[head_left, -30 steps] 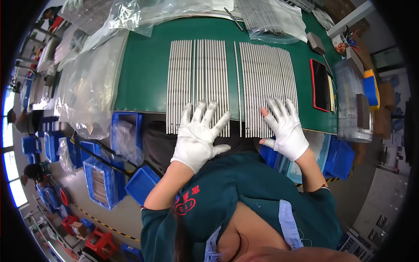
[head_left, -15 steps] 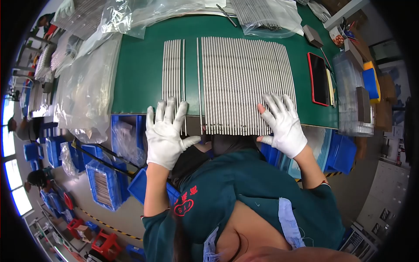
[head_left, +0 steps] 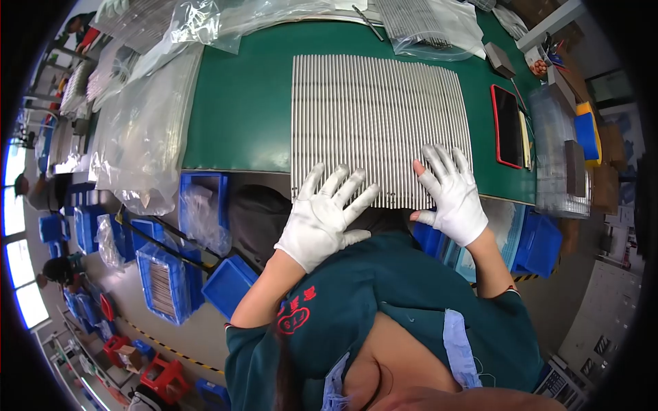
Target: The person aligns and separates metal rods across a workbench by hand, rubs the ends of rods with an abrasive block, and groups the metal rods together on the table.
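Many thin metal rods point(head_left: 377, 116) lie side by side in one wide row on the green tabletop point(head_left: 240, 109), their near ends reaching past its front edge. My left hand point(head_left: 321, 216), in a white glove, rests its spread fingers over the near ends at the row's left part. At the near right part lies my right hand point(head_left: 452, 202), gloved too, with fingers spread on the rods; bare skin shows at two of its fingertips. Neither hand is wrapped around anything.
A phone with a red case point(head_left: 506, 127) lies right of the rods. Clear plastic bags point(head_left: 140, 130) cover the table's left side. More bagged rods point(head_left: 418, 27) lie at the back, near a grey block point(head_left: 500, 59). Blue bins point(head_left: 161, 281) stand on the floor at left.
My left hand has moved right, and the separate rods at left have joined the main row, closing the gaps. My right hand has stayed at the row's right part.
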Demonstrator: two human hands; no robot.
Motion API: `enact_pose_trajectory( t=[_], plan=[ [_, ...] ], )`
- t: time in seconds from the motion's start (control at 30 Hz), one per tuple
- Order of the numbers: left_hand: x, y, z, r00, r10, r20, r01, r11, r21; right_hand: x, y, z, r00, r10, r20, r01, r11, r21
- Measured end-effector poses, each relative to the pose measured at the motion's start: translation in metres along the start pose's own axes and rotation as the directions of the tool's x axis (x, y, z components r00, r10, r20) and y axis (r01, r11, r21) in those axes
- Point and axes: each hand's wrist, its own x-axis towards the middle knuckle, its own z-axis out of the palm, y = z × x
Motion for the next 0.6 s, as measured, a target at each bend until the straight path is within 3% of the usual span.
enact_pose_trajectory(
  t=[0.07,0.13,0.6],
  plan=[
    [-0.006,0.0,-0.003,0.998,-0.054,-0.026,0.056,0.996,0.07,0.0,0.0,0.0,1.0,-0.003,-0.009,0.003,1.0,0.001],
    [-0.011,-0.002,0.0,0.978,-0.121,-0.17,0.124,0.992,0.011,0.0,0.0,0.0,1.0,0.001,-0.002,-0.001,1.0,-0.001],
    [-0.071,-0.038,0.005,0.903,-0.364,-0.23,0.392,0.916,0.09,-0.002,0.003,0.004,1.0,-0.013,0.026,0.013,1.0,0.001]
  ],
)
